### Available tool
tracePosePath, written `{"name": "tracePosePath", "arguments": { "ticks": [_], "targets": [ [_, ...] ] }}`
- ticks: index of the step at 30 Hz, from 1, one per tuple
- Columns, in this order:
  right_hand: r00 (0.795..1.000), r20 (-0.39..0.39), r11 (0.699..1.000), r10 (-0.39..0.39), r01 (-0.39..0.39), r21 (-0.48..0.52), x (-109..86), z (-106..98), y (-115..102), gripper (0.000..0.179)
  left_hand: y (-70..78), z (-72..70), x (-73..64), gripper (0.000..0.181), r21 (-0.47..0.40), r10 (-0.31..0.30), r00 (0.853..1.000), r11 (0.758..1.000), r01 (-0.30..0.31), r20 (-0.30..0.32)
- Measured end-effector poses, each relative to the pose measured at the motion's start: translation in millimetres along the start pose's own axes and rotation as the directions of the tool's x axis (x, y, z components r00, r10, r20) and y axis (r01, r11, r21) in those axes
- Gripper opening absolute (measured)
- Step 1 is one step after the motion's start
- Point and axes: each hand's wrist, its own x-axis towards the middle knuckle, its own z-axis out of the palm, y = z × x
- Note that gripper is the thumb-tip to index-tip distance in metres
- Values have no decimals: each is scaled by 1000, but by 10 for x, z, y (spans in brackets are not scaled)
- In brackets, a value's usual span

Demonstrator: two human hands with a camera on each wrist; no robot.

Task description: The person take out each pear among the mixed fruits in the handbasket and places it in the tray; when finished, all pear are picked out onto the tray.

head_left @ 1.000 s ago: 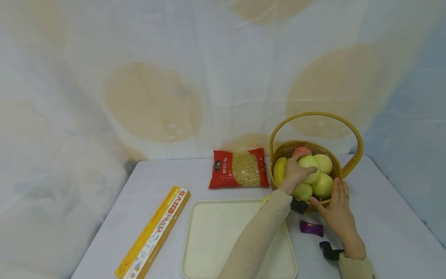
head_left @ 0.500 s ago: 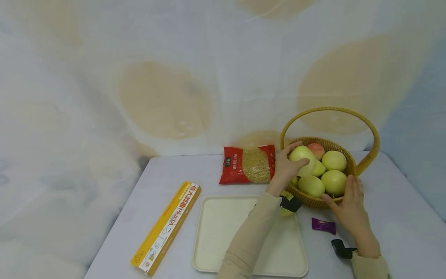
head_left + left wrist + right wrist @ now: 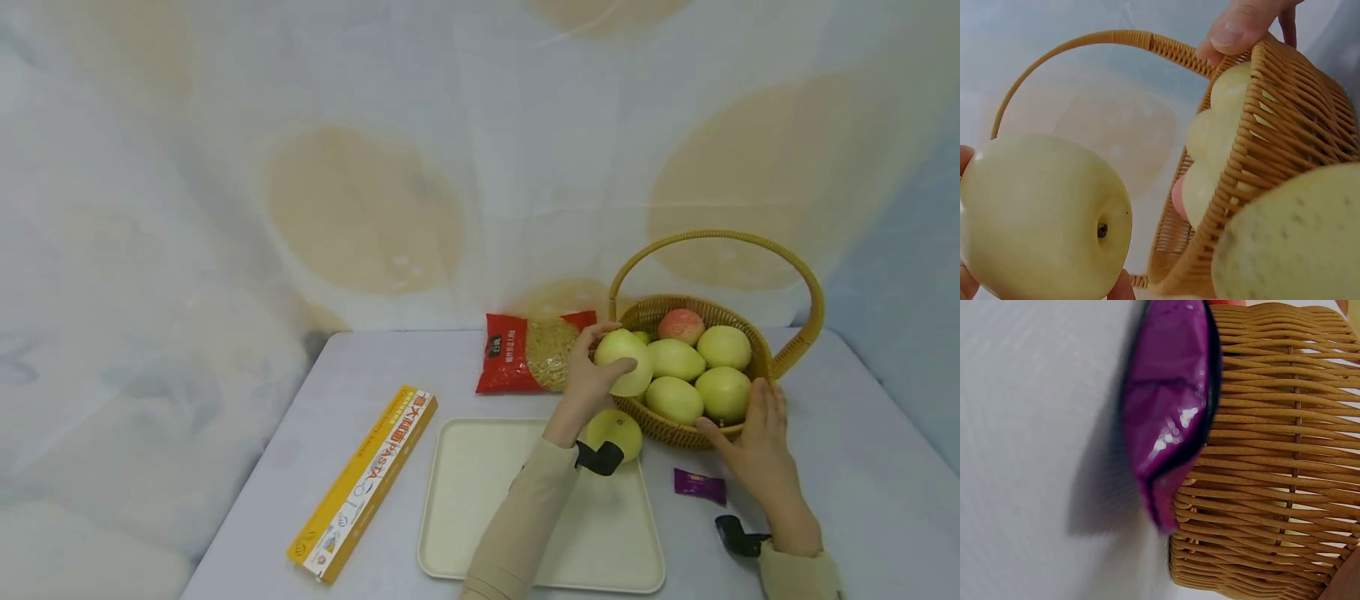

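A pale green apple [image 3: 623, 362] is in my left hand [image 3: 587, 379], thumb and fingers round it, at the left rim of the wicker basket [image 3: 660, 431]. Its stem hollow shows in the left wrist view. My right hand [image 3: 757, 454] touches the basket's front right side with straight fingers, the thumb at the front rim. Inside the basket lie several pale green fruits [image 3: 724, 395] and a red fruit [image 3: 681, 325]. Below my left hand, by the tray's far right corner, sits a round yellow-green fruit [image 3: 615, 435], partly covered by the wrist camera.
A cream tray [image 3: 468, 500] lies in front, under my left forearm. Left of it is a yellow pasta box [image 3: 363, 483]. A red pasta bag [image 3: 525, 354] stands behind. Between basket and right wrist lies a purple wrapped packet [image 3: 700, 485]. The basket's tall handle [image 3: 720, 234] arches upward.
My left hand has brought the apple up and left from among the fruits to the basket's left rim. My right hand keeps its place at the basket. The head view has shifted slightly.
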Motion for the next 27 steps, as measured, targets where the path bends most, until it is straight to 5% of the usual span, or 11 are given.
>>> {"name": "tracePosePath", "arguments": {
  "ticks": [15, 27],
  "targets": [
    [1000, 3, 1000, -4, 4, -1, -15, 1, -21, 99, -267, -563, -256, 51, 89, -33, 977, 995, 52, -209],
    [1000, 9, 1000, 9, -9, -6, 8, -1, -14, 97, -554, -741, -386, 48, 149, -144, 980, 975, 164, -137]
  ]
}}
